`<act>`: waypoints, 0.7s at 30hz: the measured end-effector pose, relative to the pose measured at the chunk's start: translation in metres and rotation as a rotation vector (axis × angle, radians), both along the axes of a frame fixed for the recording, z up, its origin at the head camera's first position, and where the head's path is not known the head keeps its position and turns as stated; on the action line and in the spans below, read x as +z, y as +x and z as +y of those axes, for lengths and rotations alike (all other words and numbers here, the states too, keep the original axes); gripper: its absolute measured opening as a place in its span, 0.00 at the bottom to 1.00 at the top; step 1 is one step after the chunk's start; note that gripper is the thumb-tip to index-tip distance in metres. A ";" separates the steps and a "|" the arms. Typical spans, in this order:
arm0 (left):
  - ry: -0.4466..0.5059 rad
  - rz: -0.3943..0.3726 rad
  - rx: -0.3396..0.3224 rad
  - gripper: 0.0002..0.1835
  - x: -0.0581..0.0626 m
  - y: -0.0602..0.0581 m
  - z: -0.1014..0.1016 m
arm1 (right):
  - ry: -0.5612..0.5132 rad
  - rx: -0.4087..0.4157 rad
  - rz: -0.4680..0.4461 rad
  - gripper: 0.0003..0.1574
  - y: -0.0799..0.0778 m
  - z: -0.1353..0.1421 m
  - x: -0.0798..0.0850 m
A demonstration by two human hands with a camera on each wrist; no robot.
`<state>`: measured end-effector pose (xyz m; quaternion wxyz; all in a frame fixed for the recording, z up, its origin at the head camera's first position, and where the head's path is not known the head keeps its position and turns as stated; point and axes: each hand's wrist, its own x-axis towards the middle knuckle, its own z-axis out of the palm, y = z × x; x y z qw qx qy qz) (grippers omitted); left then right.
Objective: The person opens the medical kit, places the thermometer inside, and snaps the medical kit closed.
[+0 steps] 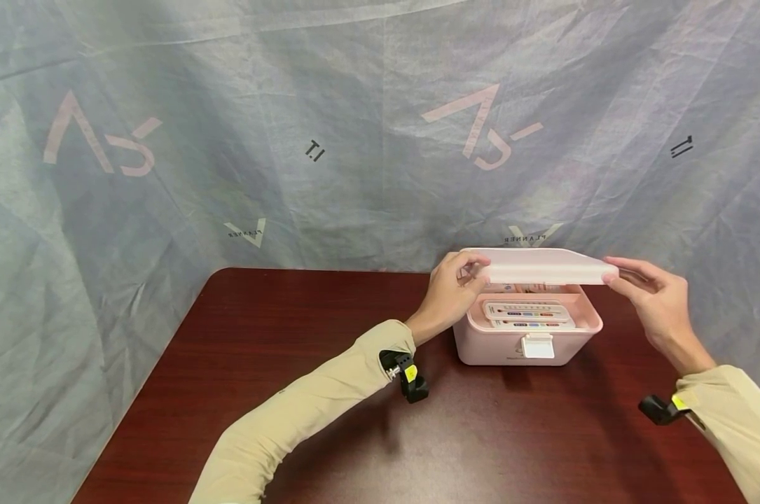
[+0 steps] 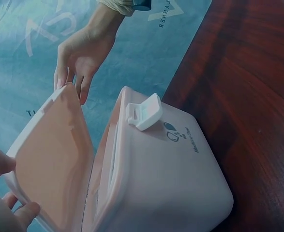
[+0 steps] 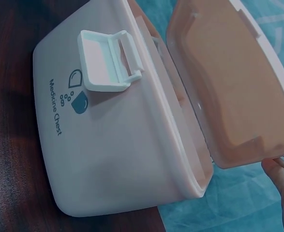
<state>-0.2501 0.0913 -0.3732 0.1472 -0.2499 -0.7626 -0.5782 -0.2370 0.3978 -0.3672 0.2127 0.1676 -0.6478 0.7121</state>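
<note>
A pink medicine chest [image 1: 496,350] stands on the table with its lid [image 1: 534,264] raised at a slant. My left hand [image 1: 449,294] pinches the lid's left front corner, thumb below and fingers on top. At the right front corner, my right hand [image 1: 665,308] grips the same lid between thumb and fingers. The white latch [image 1: 537,346] on the chest's front is flipped outward. Inside lie flat white packs [image 1: 524,310] printed with a thermometer scale and coloured bars; the lid hides the rear of the chest. The right wrist view shows the lid's hollow underside [image 3: 229,72].
The dark red wooden table [image 1: 279,322] spreads left and in front of the chest. A grey cloth curtain [image 1: 354,140] with printed letters hangs right behind the table. Black straps with yellow tags are on both wrists.
</note>
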 end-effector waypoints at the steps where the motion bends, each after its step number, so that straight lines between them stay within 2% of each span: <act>1: -0.006 0.001 0.000 0.11 0.000 0.000 0.000 | 0.001 0.001 -0.001 0.22 0.000 0.000 -0.001; 15: -0.075 0.019 0.023 0.12 -0.004 0.006 -0.001 | 0.041 -0.030 -0.010 0.23 0.005 0.001 -0.007; 21: -0.093 0.041 0.032 0.12 -0.007 0.008 -0.001 | 0.031 -0.018 -0.028 0.24 0.009 0.000 -0.010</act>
